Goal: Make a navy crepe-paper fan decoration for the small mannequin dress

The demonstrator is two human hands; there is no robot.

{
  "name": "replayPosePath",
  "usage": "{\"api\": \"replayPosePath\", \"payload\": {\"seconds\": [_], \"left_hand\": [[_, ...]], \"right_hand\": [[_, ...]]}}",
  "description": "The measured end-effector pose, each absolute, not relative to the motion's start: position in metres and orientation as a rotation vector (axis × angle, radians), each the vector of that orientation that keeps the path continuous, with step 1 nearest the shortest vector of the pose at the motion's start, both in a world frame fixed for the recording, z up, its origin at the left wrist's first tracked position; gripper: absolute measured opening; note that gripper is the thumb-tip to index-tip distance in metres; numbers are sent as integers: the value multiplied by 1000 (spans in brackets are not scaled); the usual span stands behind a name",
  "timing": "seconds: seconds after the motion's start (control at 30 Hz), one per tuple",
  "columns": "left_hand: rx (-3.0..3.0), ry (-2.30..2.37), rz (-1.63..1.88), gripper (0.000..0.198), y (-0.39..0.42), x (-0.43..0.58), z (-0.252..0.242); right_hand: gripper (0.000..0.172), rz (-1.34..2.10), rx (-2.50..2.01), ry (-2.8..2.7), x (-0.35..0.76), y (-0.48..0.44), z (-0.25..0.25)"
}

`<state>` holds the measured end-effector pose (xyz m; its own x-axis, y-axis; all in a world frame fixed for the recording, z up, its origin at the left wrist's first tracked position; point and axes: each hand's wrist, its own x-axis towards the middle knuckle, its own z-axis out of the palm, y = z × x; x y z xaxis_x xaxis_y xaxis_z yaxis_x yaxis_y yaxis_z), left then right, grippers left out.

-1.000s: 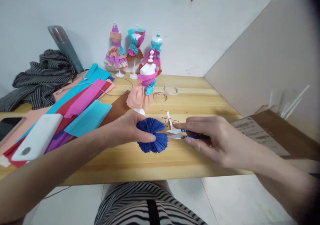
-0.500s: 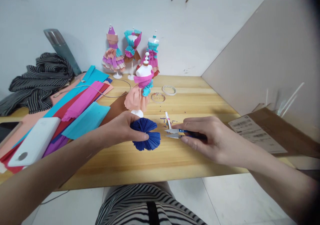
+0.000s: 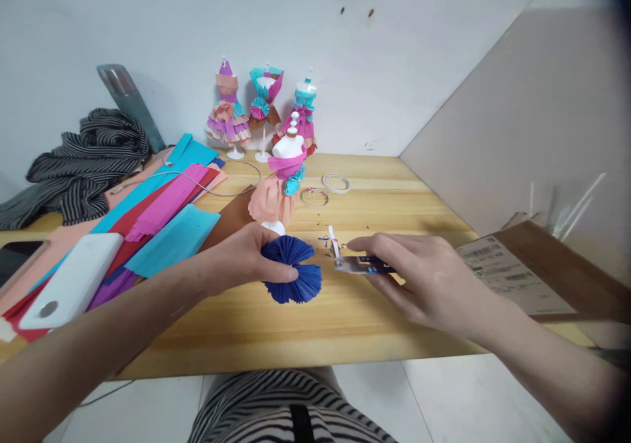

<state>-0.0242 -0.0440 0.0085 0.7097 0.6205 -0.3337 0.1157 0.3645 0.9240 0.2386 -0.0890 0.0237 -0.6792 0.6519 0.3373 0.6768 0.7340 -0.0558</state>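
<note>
Pinched between thumb and fingers of my left hand (image 3: 263,259) is a dark blue pleated paper fan (image 3: 302,284), spread nearly into a full circle with a gap on its right side. Small snips with a dark blue handle (image 3: 365,265) lie under the fingers of my right hand (image 3: 414,275), blades pointing left and slightly blurred. The blades are a short way right of the fan, not touching it. Behind the fan stands a small dress form (image 3: 280,186) in a pink top and peach paper skirt with a turquoise rosette.
Three more dressed forms (image 3: 227,117) stand by the wall. Coloured crepe paper (image 3: 172,239), a white device (image 3: 71,282) and striped cloth (image 3: 93,163) lie left. Two tape rings (image 3: 336,183), paper scraps (image 3: 334,240) and a cardboard box (image 3: 552,259) are also there.
The snips' blades, apart before, now look closed together, and my right hand's fingers have loosened. The whole view has shifted slightly. My left hand still holds the fan.
</note>
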Motion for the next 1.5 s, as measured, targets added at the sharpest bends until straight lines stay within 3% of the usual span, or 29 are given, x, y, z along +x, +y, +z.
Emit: {"api": "replayPosePath", "payload": {"seconds": [0.13,0.43,1.5], "left_hand": [[1180,723,375,14,-45,-22,10],[1319,708,336,10,-47,-16,15],[1376,761,334,10,-44,-10,16]], "right_hand": [[33,-101,-942,-2660,237,-89,29],[40,-109,-912,-2650,231,-89,30],[42,-21,-918,-2685,221,-84,28]]}}
